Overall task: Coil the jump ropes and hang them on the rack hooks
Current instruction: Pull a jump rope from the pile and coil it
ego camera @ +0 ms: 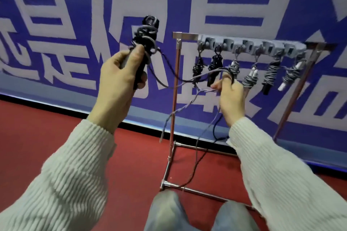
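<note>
My left hand (120, 73) grips the black handles of a jump rope (148, 32), held upright, with a few grey loops of cord wound around their top. The loose grey cord (176, 82) runs from there across to my right hand (230, 95), which pinches it in front of the rack. More cord hangs below that hand and trails to the floor. The metal rack (175, 84) carries a grey hook bar (249, 46), from which several coiled ropes (270, 73) hang.
A blue banner with large white characters (131, 2) covers the wall behind the rack. The floor (56, 118) is red. The rack's base frame (197, 192) lies on the floor just in front of my knees (169, 212).
</note>
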### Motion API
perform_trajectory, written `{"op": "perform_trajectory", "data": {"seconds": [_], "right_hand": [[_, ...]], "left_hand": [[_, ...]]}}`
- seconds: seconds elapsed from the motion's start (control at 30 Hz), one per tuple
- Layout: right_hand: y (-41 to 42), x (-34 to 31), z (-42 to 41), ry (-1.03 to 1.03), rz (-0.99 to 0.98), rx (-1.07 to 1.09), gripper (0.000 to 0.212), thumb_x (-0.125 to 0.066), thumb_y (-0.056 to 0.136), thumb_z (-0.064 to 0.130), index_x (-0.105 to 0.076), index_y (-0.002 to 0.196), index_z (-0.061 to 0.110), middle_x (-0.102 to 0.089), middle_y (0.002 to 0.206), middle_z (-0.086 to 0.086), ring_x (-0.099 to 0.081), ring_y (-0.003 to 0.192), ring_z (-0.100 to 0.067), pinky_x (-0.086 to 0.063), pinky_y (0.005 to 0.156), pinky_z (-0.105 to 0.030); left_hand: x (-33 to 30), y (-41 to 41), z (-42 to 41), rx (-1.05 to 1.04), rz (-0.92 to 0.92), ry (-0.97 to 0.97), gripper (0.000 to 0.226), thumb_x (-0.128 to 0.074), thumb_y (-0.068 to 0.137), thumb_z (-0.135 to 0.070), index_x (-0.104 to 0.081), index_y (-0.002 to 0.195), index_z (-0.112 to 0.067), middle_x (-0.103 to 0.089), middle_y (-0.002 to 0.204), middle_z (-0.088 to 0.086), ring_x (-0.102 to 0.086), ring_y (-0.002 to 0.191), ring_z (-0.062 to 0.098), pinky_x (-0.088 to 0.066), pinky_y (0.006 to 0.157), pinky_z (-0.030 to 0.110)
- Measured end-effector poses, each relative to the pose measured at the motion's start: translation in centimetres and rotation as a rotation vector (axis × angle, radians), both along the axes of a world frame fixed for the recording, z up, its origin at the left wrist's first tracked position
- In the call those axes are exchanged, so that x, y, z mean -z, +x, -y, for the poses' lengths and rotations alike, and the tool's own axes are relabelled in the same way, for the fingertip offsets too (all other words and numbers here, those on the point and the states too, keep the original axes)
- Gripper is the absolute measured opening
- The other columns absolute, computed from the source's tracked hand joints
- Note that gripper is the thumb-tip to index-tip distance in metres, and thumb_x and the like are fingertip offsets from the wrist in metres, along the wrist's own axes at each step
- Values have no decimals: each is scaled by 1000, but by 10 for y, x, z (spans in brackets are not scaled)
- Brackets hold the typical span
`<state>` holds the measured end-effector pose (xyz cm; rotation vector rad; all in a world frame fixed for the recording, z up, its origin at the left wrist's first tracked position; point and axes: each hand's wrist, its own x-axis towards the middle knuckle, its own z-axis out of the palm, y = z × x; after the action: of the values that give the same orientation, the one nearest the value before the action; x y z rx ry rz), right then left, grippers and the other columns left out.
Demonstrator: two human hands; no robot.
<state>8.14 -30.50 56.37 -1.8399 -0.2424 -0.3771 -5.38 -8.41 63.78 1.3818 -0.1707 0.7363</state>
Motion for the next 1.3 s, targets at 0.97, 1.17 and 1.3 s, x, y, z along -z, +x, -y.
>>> {"op": "perform_trajectory", "data": {"seconds": [0.97, 1.17, 1.3], "right_hand": [[-45, 11, 27, -594, -124, -421, 32, -43, 107, 28, -66, 88, 17, -40, 60, 6, -34, 45, -6, -30, 48, -26], [-104, 40, 34, -805, -44, -639, 26, -45, 106, 42, -68, 104, 29, -65, 81, 17, -59, 74, -4, -48, 74, -23], [-124, 7, 32, -568, 77, -658, 21, -54, 102, 43, -71, 97, 32, -63, 76, 1, -57, 68, -19, -45, 66, -37]], "left_hand": [[23, 17, -1, -241, -65, -298, 36, -51, 105, -38, -58, 82, -12, -58, 74, 3, -41, 47, 10, -33, 45, 21], [67, 42, -17, -445, -154, 63, 30, -62, 98, -41, -63, 92, -11, -68, 80, 3, -59, 59, 14, -48, 58, 30], [130, 50, -13, -520, -408, 958, 25, -65, 95, -39, -63, 90, -15, -71, 89, 8, -65, 87, 33, -45, 70, 38]]}}
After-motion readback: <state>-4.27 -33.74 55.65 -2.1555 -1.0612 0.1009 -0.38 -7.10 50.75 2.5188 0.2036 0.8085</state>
